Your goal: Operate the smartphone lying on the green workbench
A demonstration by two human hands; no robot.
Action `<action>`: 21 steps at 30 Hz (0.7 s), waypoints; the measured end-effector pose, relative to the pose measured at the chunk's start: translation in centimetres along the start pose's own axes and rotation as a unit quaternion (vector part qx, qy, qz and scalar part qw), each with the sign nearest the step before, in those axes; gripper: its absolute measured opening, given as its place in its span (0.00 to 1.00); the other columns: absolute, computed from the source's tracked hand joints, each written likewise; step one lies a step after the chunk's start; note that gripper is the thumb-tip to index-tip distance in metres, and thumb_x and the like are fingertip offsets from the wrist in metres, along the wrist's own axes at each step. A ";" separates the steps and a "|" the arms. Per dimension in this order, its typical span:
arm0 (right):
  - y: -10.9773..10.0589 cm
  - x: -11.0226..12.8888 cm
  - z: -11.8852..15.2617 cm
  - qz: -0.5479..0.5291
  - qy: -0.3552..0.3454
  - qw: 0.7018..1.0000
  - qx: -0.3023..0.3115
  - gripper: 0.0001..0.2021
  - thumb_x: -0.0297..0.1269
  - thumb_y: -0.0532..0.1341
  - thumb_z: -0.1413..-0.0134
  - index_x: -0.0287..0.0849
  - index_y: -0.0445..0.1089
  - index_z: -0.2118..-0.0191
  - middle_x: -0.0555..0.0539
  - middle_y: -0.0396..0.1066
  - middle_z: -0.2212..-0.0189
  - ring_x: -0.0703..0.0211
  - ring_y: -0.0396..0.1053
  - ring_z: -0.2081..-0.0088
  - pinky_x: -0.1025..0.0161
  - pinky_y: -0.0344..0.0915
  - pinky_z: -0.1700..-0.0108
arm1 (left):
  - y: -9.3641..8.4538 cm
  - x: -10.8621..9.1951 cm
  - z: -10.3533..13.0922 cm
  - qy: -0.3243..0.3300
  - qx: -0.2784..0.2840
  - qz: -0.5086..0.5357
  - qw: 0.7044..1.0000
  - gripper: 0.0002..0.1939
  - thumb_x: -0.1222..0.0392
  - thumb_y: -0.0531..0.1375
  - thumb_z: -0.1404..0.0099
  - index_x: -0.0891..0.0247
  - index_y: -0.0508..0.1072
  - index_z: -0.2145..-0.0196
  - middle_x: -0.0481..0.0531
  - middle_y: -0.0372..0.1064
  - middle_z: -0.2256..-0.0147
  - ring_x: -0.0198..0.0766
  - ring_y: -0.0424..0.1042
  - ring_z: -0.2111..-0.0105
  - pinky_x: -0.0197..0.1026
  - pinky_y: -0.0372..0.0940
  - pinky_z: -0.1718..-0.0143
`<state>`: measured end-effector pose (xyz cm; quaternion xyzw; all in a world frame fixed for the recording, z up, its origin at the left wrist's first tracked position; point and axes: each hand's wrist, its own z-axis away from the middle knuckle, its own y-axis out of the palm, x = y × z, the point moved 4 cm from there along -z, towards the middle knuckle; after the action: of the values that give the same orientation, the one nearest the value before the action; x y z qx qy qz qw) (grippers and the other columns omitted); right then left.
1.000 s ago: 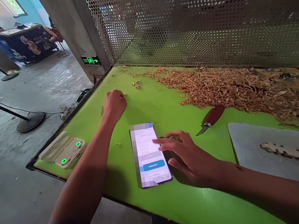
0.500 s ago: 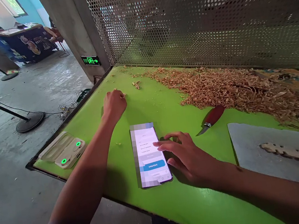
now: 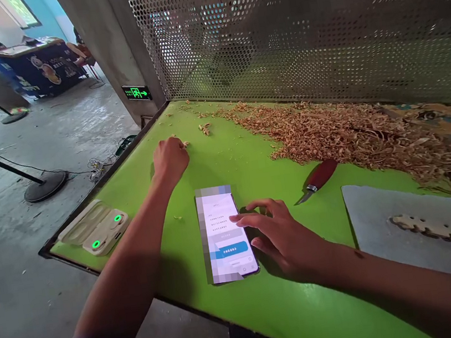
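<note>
Your right hand [image 3: 279, 234] hovers over the right edge of the phone [image 3: 226, 233], fingers loosely spread, the forefinger stretched out so its tip sits at the lit screen about midway up; whether it actually presses the glass I cannot tell. The phone lies flat, face up, on the green table [image 3: 233, 162], near the front edge and between your two forearms, a blue button glowing on the lower part of its screen. Your left hand [image 3: 169, 160] is well up the table from the phone, knuckles up, fingers curled under and bunched together, resting on the surface right beside a few stray wood shavings; whether it pinches anything I cannot tell. Off to your right, a carving knife [image 3: 318, 178] with a reddish wooden handle lies flat, blade pointing toward the phone, just at the edge of the big heap of wood shavings [image 3: 350, 132] that runs along the perforated metal screen [image 3: 294, 30] at the back. Further right sits a grey mat [image 3: 382, 208] carrying a pale notched wooden piece [image 3: 439, 228]. At the near left corner of the table a cream charging case [image 3: 95, 232] lies open, two green lights on.
</note>
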<state>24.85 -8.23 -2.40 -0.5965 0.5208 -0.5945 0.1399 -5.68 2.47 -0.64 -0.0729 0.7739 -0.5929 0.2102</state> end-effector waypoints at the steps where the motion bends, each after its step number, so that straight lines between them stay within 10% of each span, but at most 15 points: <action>1: 0.0 0.0 0.0 -0.003 -0.003 1.000 0.000 0.19 0.39 0.51 0.28 0.40 0.65 0.38 0.35 0.72 0.42 0.41 0.60 0.41 0.43 0.62 0.44 | 0.0 0.0 0.0 -0.003 0.001 -0.001 1.000 0.14 0.65 0.58 0.35 0.64 0.82 0.57 0.62 0.79 0.59 0.51 0.76 0.54 0.46 0.68 0.52; 21: 0.1 -0.3 0.1 -0.008 0.024 1.000 0.001 0.20 0.42 0.50 0.26 0.41 0.63 0.36 0.35 0.68 0.39 0.39 0.57 0.38 0.40 0.62 0.44 | 0.3 0.4 -0.2 -0.026 0.008 -0.005 1.000 0.12 0.65 0.60 0.36 0.64 0.80 0.56 0.65 0.77 0.56 0.55 0.75 0.53 0.48 0.67 0.53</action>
<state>24.99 -8.05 -2.66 -0.5862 0.5182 -0.6105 0.1233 -6.04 2.63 -1.01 -0.0901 0.7628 -0.5984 0.2280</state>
